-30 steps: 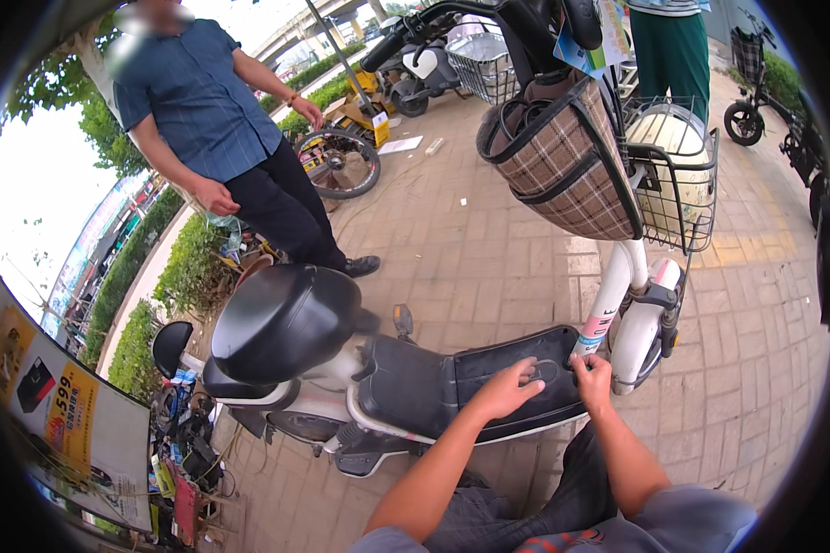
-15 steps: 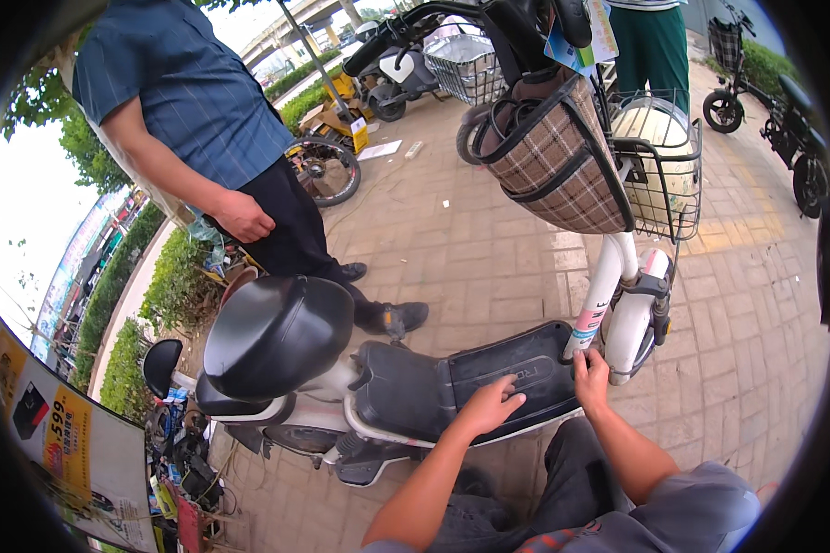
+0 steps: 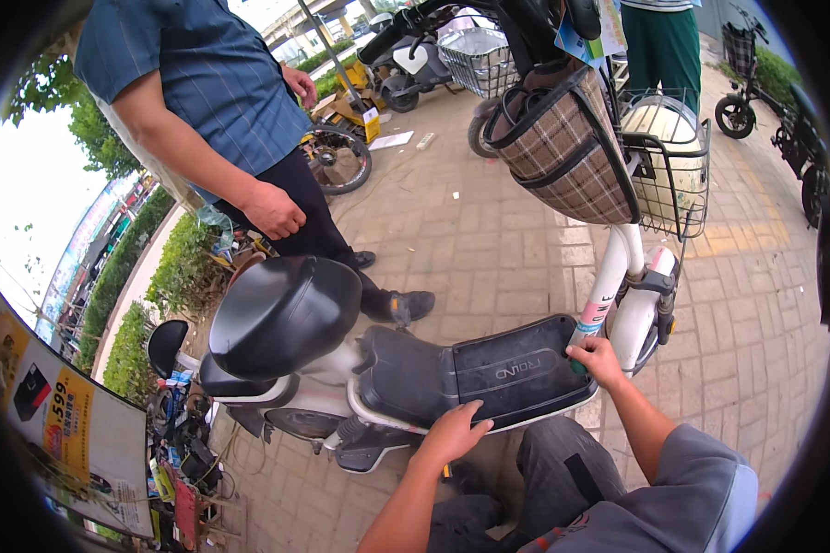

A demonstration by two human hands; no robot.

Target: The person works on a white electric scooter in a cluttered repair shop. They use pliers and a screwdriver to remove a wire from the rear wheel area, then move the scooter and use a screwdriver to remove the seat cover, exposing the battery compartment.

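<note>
A white electric scooter stands crosswise in front of me, its black footboard cover (image 3: 516, 364) lying flat between the seat (image 3: 286, 309) and the white front tube (image 3: 607, 276). At the cover's front right corner, by the foot of the tube, my right hand (image 3: 599, 361) is closed on a small dark green thing (image 3: 578, 367). Its fingers hide most of that thing, and I cannot make out its kind. My left hand (image 3: 452, 435) holds nothing; its fingers are apart and touch the cover's near edge.
A plaid basket bag (image 3: 563, 147) and a wire basket (image 3: 669, 175) hang over the scooter's front. Beyond the seat stands a person in a blue shirt (image 3: 212, 92). Another person in green trousers (image 3: 664, 51) is behind the baskets. A signboard (image 3: 74, 424) leans at the left.
My left hand has drawn back toward me, from above the cover to its near edge. My right hand stays at the corner, with the green thing now showing. The standing person's near hand has shifted right.
</note>
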